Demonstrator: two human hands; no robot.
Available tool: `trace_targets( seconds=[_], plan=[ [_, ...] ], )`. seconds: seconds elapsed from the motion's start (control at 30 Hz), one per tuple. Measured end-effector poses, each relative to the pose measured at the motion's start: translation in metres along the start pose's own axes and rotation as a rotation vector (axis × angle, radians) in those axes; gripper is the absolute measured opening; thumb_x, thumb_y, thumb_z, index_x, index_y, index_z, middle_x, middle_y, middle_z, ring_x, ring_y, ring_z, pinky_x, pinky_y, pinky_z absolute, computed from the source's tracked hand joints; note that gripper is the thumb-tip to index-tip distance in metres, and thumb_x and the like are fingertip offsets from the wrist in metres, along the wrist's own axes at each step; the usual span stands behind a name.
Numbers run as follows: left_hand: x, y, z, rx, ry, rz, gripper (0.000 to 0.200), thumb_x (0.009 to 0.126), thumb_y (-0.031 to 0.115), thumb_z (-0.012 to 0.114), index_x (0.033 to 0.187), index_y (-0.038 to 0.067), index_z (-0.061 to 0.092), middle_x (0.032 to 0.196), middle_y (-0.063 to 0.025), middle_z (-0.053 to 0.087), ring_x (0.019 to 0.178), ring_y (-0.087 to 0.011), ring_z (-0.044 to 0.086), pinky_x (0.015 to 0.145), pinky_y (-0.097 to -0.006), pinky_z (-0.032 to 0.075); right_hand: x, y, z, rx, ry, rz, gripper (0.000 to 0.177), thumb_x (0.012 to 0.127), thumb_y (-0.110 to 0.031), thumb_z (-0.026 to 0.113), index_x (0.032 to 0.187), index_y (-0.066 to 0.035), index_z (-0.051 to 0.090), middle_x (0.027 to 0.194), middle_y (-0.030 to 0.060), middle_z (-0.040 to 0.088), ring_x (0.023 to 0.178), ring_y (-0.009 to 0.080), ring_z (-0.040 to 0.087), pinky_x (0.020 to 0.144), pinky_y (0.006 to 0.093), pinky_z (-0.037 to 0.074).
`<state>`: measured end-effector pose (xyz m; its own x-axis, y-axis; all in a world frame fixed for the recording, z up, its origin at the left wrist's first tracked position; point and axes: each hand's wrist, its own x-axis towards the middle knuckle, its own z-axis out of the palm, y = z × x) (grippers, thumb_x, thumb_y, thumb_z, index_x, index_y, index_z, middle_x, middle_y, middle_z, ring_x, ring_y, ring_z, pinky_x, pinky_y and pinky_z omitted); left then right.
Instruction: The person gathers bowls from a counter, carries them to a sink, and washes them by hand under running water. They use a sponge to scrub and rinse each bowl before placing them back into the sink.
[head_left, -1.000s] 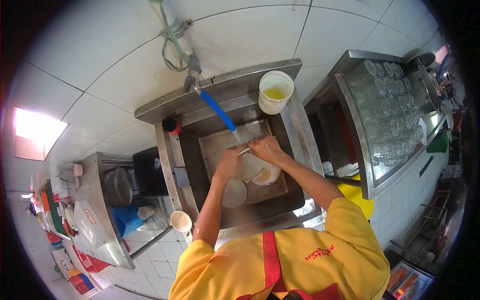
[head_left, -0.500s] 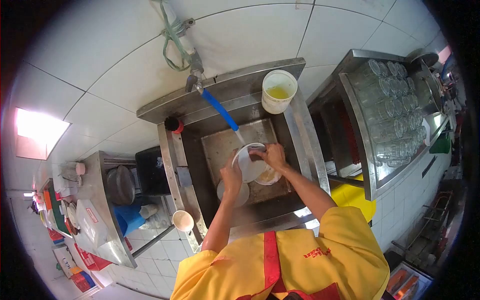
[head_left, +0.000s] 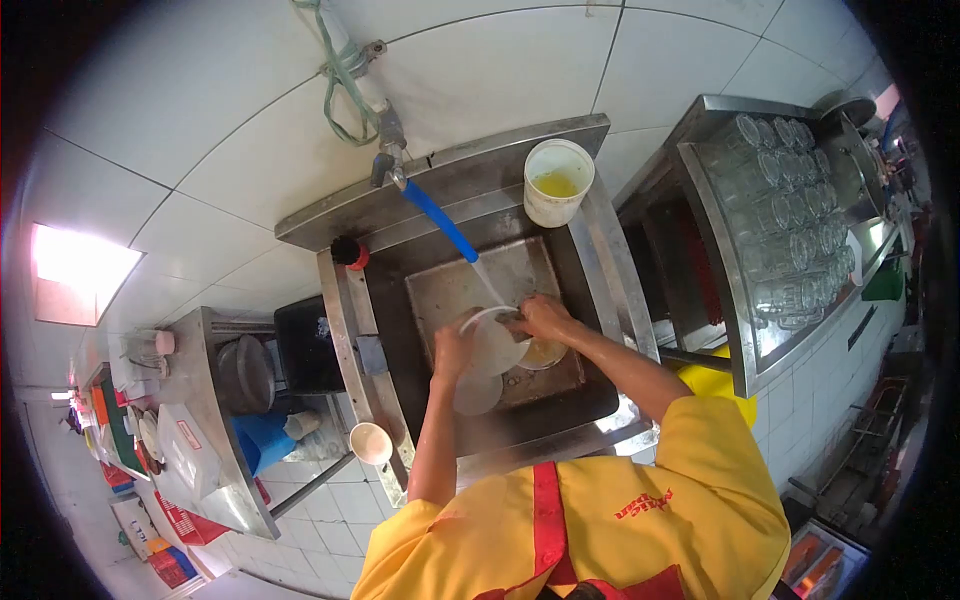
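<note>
Over the steel sink [head_left: 425, 290], my left hand [head_left: 455, 347] grips the left rim of a round, translucent white plastic container [head_left: 497, 347], tilted on its side. At its upper right, my right hand [head_left: 543, 318] is closed on a small dark scrubbing pad [head_left: 514, 323], mostly hidden by the fingers, at the container's rim. Water runs from a blue hose [head_left: 440, 218] down toward the container. Beneath it lie a pale bowl [head_left: 541, 355] with something yellowish in it and a translucent round piece [head_left: 478, 394].
A white bucket [head_left: 541, 207] with yellow liquid stands on the sink's back right corner. A black-bristled red brush [head_left: 349, 252] sits at the left rim, and a small cup [head_left: 371, 443] near the front left. Glass jars [head_left: 790, 225] fill the rack at right.
The container has tipped so its opening faces further away, and both hands have shifted slightly down. The translucent round piece below appears a little further right.
</note>
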<state>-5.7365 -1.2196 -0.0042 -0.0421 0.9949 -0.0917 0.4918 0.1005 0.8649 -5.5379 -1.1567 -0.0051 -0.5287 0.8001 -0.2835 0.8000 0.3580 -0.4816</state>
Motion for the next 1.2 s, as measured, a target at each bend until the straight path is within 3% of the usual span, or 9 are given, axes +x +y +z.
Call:
trace_targets(
  seconds=[0.23, 0.3, 0.43, 0.73, 0.8, 0.93, 1.0, 1.1, 1.2],
  plan=[
    [0.002, 0.036, 0.022, 0.076, 0.253, 0.163, 0.033, 0.077, -0.006, 0.048, 0.106, 0.003, 0.060, 0.097, -0.0206, 0.061, 0.090, -0.0336, 0.060, 0.077, -0.0366, 0.047, 0.021, 0.009, 0.000, -0.086, 0.281, -0.282, 0.037, 0.078, -0.038, 0.062, 0.086, -0.002, 0.066, 0.069, 0.0140, 0.063, 0.064, 0.0280, 0.063, 0.060, 0.0380, 0.048],
    [0.004, 0.042, 0.018, 0.066, 0.342, 0.189, 0.034, 0.077, -0.008, 0.046, 0.107, 0.003, 0.059, 0.098, -0.0210, 0.061, 0.091, -0.0338, 0.060, 0.078, -0.0368, 0.046, 0.004, -0.001, 0.045, 0.897, 0.540, 0.088, 0.034, 0.079, -0.035, 0.064, 0.091, -0.003, 0.066, 0.076, 0.0076, 0.067, 0.060, 0.0177, 0.061, 0.056, 0.0337, 0.047],
    [0.001, 0.049, 0.021, 0.033, 0.377, 0.073, 0.038, 0.072, -0.010, 0.046, 0.107, 0.002, 0.059, 0.094, -0.0227, 0.061, 0.089, -0.0346, 0.060, 0.075, -0.0384, 0.046, -0.025, -0.030, 0.082, 1.465, 0.346, 0.646, 0.033, 0.078, -0.034, 0.066, 0.091, -0.004, 0.067, 0.080, 0.0058, 0.068, 0.062, 0.0137, 0.060, 0.055, 0.0320, 0.047],
    [-0.006, 0.036, 0.019, 0.196, 0.023, 0.156, 0.036, 0.076, -0.005, 0.047, 0.109, 0.003, 0.058, 0.090, -0.0250, 0.059, 0.085, -0.0393, 0.058, 0.070, -0.0416, 0.046, 0.004, 0.006, -0.016, -0.217, 0.298, -0.351, 0.044, 0.069, -0.044, 0.072, 0.071, -0.001, 0.066, 0.063, 0.0148, 0.060, 0.058, 0.0139, 0.060, 0.054, 0.0326, 0.046],
    [0.002, 0.052, 0.014, 0.151, 0.111, 0.202, 0.035, 0.077, -0.004, 0.046, 0.109, 0.003, 0.058, 0.091, -0.0248, 0.059, 0.086, -0.0380, 0.059, 0.071, -0.0414, 0.046, -0.007, -0.006, -0.010, 0.435, 0.272, 0.313, 0.043, 0.072, -0.043, 0.067, 0.074, 0.000, 0.067, 0.066, 0.0169, 0.063, 0.063, 0.0256, 0.063, 0.060, 0.0371, 0.048],
    [0.005, 0.062, 0.026, -0.005, 0.487, 0.144, 0.036, 0.079, -0.003, 0.047, 0.113, 0.004, 0.057, 0.096, -0.0229, 0.061, 0.089, -0.0318, 0.062, 0.073, -0.0378, 0.047, -0.002, -0.015, 0.129, 1.208, 0.250, 0.272, 0.064, 0.076, -0.042, 0.065, 0.120, 0.001, 0.048, 0.089, 0.0131, 0.065, 0.069, 0.0241, 0.063, 0.065, 0.0327, 0.049],
    [-0.004, 0.056, 0.028, -0.002, 0.540, -0.067, 0.023, 0.086, 0.004, 0.049, 0.106, -0.001, 0.059, 0.098, -0.0214, 0.062, 0.092, -0.0264, 0.062, 0.075, -0.0331, 0.048, -0.019, -0.046, 0.105, 1.772, -0.301, 0.743, 0.077, 0.077, -0.042, 0.064, 0.132, 0.000, 0.031, 0.099, 0.0136, 0.063, 0.083, 0.0263, 0.062, 0.072, 0.0329, 0.048],
    [-0.015, 0.038, 0.018, 0.026, 0.479, -0.024, 0.026, 0.085, 0.003, 0.048, 0.110, 0.002, 0.058, 0.096, -0.0228, 0.061, 0.089, -0.0301, 0.062, 0.071, -0.0356, 0.048, 0.004, 0.008, 0.106, 0.836, 0.308, 0.291, 0.053, 0.075, -0.045, 0.065, 0.102, 0.001, 0.060, 0.086, 0.0159, 0.065, 0.070, 0.0272, 0.064, 0.062, 0.0349, 0.049],
    [-0.023, 0.038, 0.018, 0.102, 0.399, 0.020, 0.029, 0.084, 0.001, 0.048, 0.111, 0.006, 0.058, 0.093, -0.0243, 0.060, 0.086, -0.0325, 0.063, 0.068, -0.0376, 0.048, 0.005, 0.005, 0.001, 0.501, 0.170, 0.192, 0.052, 0.072, -0.049, 0.066, 0.083, 0.002, 0.066, 0.073, 0.0175, 0.064, 0.064, 0.0291, 0.064, 0.059, 0.0360, 0.048]
  ],
)
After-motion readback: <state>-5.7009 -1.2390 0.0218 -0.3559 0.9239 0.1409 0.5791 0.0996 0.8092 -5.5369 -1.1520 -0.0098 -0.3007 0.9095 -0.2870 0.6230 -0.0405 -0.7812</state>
